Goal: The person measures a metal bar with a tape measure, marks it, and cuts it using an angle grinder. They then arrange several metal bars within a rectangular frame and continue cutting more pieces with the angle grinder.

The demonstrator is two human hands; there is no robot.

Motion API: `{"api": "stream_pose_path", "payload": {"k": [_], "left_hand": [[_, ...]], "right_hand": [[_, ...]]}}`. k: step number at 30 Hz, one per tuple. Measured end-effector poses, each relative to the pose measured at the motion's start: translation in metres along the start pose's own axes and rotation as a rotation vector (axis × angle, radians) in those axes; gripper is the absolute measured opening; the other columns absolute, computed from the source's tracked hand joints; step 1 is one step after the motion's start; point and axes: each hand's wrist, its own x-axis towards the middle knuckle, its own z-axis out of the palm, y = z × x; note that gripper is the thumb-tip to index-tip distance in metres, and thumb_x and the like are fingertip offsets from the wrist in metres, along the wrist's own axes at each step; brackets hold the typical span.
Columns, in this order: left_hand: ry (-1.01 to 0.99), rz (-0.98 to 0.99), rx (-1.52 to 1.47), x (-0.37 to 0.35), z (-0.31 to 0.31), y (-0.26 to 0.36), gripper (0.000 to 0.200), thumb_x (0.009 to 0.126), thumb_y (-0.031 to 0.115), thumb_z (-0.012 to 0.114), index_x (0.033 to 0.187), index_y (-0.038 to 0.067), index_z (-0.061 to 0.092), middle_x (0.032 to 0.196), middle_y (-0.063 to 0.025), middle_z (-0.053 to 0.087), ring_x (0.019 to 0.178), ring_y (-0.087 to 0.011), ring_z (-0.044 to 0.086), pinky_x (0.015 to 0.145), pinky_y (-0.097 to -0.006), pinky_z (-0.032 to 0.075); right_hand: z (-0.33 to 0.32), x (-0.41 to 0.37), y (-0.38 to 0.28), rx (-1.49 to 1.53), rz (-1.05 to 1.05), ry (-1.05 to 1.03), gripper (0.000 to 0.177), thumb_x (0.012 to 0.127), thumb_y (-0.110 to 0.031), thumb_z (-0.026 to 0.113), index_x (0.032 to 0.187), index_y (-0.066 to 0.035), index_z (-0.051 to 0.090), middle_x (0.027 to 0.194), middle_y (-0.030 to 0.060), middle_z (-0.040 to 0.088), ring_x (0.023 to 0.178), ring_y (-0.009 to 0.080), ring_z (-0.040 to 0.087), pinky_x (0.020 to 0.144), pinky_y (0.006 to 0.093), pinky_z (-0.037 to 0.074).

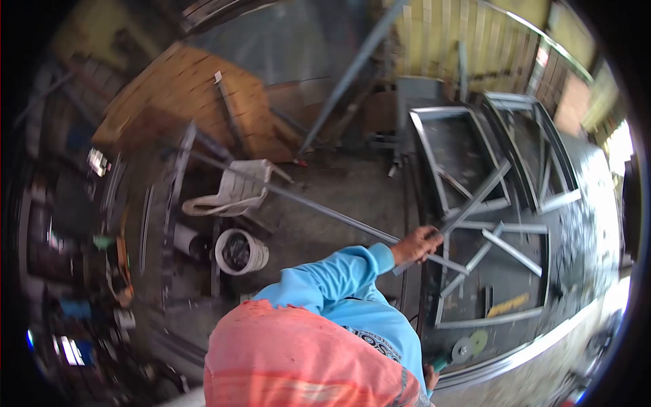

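Left hand [417, 245] closed round metal bar [480, 195], seemingly steadying it; metal frame [475, 321] right of hand. Right hand [431, 376], partly hidden, grips grinder [441, 364], disc [463, 351] outward, likely for clearance.

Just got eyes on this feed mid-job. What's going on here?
A person's left hand is closed on a metal bar, near where a longer bar crosses it. The right hand, mostly hidden, is at a green grinder; whether its disc is spinning can't be told. On the dark table lie rectangular metal frames, the nearest frame with loose-looking strips across it. A white bucket and a plastic chair stand on the floor.
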Motion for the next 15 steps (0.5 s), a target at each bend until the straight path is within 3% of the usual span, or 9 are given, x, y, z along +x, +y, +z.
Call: {"api": "stream_pose_path", "payload": {"k": [1, 9, 12, 15], "left_hand": [[0.012, -0.003, -0.015, -0.003, -0.006, -0.002, 0.027, 0.096, 0.038, 0.06, 0.098, 0.011, 0.054, 0.066, 0.0031, 0.049, 0.048, -0.0041, 0.046, 0.041, -0.021, 0.038], [0.114, 0.049, -0.078, -0.032, -0.065, -0.011, 0.038, 0.097, 0.047, 0.055, 0.098, 0.009, 0.052, 0.064, 0.0025, 0.047, 0.049, -0.0061, 0.046, 0.042, -0.0239, 0.039], [0.253, 0.038, -0.127, -0.033, -0.085, -0.017, 0.035, 0.096, 0.042, 0.056, 0.102, 0.009, 0.05, 0.069, 0.0001, 0.05, 0.051, -0.0083, 0.049, 0.043, -0.0251, 0.042], [0.363, -0.031, -0.152, -0.028, -0.107, -0.024, 0.027, 0.095, 0.031, 0.058, 0.101, 0.007, 0.049, 0.079, -0.0054, 0.056, 0.053, -0.0132, 0.055, 0.044, -0.0311, 0.049]], "right_hand": [[-0.017, 0.015, 0.031, -0.024, -0.03, 0.166, 0.018, 0.073, -0.013, 0.07, 0.087, -0.004, 0.064, 0.076, -0.0006, 0.058, 0.067, 0.0112, 0.052, 0.063, 0.0269, 0.043], [0.05, 0.077, -0.065, -0.093, 0.051, -0.05, 0.024, 0.074, -0.022, 0.07, 0.09, -0.005, 0.065, 0.081, 0.0023, 0.062, 0.07, 0.0156, 0.057, 0.065, 0.0303, 0.047], [0.083, 0.071, -0.087, -0.054, 0.099, -0.072, 0.027, 0.075, -0.026, 0.07, 0.091, -0.005, 0.065, 0.083, 0.0036, 0.064, 0.072, 0.0175, 0.059, 0.065, 0.0317, 0.049], [0.071, 0.017, -0.086, 0.071, 0.129, 0.047, 0.03, 0.076, -0.03, 0.069, 0.092, -0.006, 0.066, 0.085, 0.0049, 0.065, 0.073, 0.0194, 0.061, 0.066, 0.0332, 0.051]]}}
